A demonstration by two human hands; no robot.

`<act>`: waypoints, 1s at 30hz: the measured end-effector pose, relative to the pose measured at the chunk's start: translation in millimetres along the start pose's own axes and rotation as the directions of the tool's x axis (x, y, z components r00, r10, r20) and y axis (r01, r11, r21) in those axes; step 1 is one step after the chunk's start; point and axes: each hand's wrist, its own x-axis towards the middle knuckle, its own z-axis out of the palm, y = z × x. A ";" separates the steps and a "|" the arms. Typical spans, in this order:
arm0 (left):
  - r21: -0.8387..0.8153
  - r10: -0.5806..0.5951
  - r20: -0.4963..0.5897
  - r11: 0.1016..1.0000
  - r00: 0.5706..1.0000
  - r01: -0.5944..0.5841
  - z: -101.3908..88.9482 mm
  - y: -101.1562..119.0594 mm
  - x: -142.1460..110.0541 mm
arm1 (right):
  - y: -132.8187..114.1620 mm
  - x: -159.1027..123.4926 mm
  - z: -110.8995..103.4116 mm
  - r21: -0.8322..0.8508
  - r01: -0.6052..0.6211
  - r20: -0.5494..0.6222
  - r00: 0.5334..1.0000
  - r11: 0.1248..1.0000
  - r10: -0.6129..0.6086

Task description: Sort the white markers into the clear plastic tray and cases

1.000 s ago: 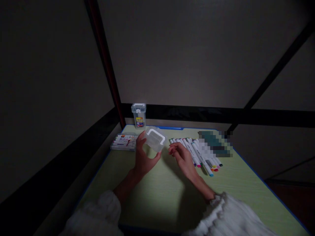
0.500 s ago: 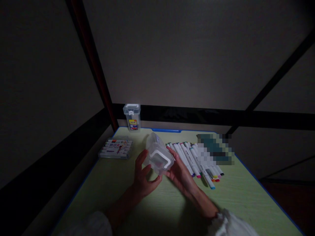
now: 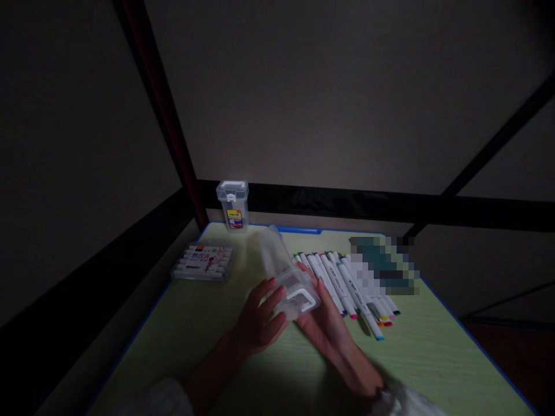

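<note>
A clear plastic box (image 3: 277, 257) with a white handle on its lid is tilted above the table, its lid end toward me. My left hand (image 3: 259, 320) has its fingers on the left side of the lid. Around the right side of the box curves my right hand (image 3: 326, 323), with part of its fingers hidden behind the plastic. The box looks see-through, and I make out no markers in it. Just to the right of my right hand lie several white markers (image 3: 342, 283) with coloured ends, spread side by side.
A second clear box (image 3: 234, 208) with a yellow label stands upright at the back left. On the left lies a flat clear case (image 3: 203, 261) of markers. A pixelated dark green item (image 3: 384, 263) is at the right. The pale green table (image 3: 433, 358) has a blue edge.
My right hand has come from beside the markers onto the box. The box has turned, lid toward me, and moved lower and to the right. The view has shifted a little.
</note>
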 end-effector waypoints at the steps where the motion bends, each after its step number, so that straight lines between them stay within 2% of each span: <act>1: -0.008 0.022 0.014 1.000 1.000 -0.022 -1.1 -0.6 0.6 | 1.4 0.7 -1.1 0.009 0.005 -0.004 1.000 1.000 -0.005; 4: -0.029 0.060 0.041 0.998 0.997 -0.058 -1.1 -2.7 0.3 | 4.7 2.2 -2.9 0.019 0.011 -0.020 1.000 1.000 -0.011; 7: -0.056 -0.005 0.026 0.998 1.000 0.006 2.7 -3.7 0.2 | 4.5 2.8 -2.1 0.015 0.013 -0.001 1.000 1.000 -0.013; 10: -0.082 -0.212 -0.044 0.975 0.976 0.208 3.8 -2.6 4.7 | -0.7 2.4 -0.6 0.073 0.012 0.020 1.000 0.997 -0.013; 12: -0.161 -0.382 -0.025 0.914 0.924 0.373 2.3 -1.5 8.3 | -5.7 1.2 -0.3 0.142 -0.013 0.024 1.000 0.990 0.010; 14: -0.293 -0.494 0.001 0.831 0.869 0.472 2.1 -1.2 9.6 | -10.3 -0.8 -0.8 0.200 -0.064 0.059 0.997 0.978 0.053; 15: -0.393 -0.551 0.003 0.767 0.834 0.508 3.4 -1.5 9.1 | -11.9 -1.9 -1.2 0.228 -0.095 0.081 0.994 0.969 0.078; 16: -0.499 -0.628 0.042 0.661 0.777 0.561 5.6 -2.2 8.1 | -13.1 -3.0 -1.7 0.256 -0.130 0.106 0.989 0.958 0.106; 18: -0.711 -0.762 0.162 0.351 0.627 0.610 12.4 -4.7 5.8 | -13.8 -5.1 -2.6 0.306 -0.196 0.159 0.975 0.932 0.153; 20: -0.808 -0.827 0.306 0.038 0.473 0.588 19.3 -7.7 5.1 | -13.1 -6.8 -3.5 0.335 -0.250 0.210 0.960 0.908 0.187; 21: -0.822 -0.828 0.381 -0.099 0.412 0.560 21.7 -9.0 5.9 | -12.3 -7.5 -4.0 0.343 -0.272 0.232 0.952 0.899 0.199; 22: -0.823 -0.809 0.450 -0.212 0.378 0.527 23.0 -10.0 7.2 | -11.5 -8.2 -4.6 0.345 -0.289 0.251 0.945 0.893 0.209; 23: -0.813 -0.775 0.514 -0.302 0.369 0.498 23.3 -10.7 9.1 | -10.6 -8.8 -5.1 0.343 -0.303 0.264 0.940 0.889 0.218; 24: -0.794 -0.727 0.573 -0.378 0.378 0.477 22.6 -10.9 11.2 | -9.5 -9.2 -5.6 0.339 -0.314 0.272 0.935 0.887 0.227; 26: -0.748 -0.627 0.659 -0.483 0.416 0.456 19.4 -10.3 15.1 | -7.5 -9.6 -6.4 0.321 -0.333 0.281 0.927 0.886 0.247; 28: -0.710 -0.556 0.704 -0.540 0.441 0.453 15.8 -9.1 17.5 | -5.5 -9.3 -6.6 0.295 -0.356 0.294 0.917 0.886 0.271; 30: -0.694 -0.530 0.720 -0.561 0.449 0.451 13.4 -8.2 18.2 | -3.8 -8.8 -6.2 0.268 -0.375 0.315 0.905 0.887 0.288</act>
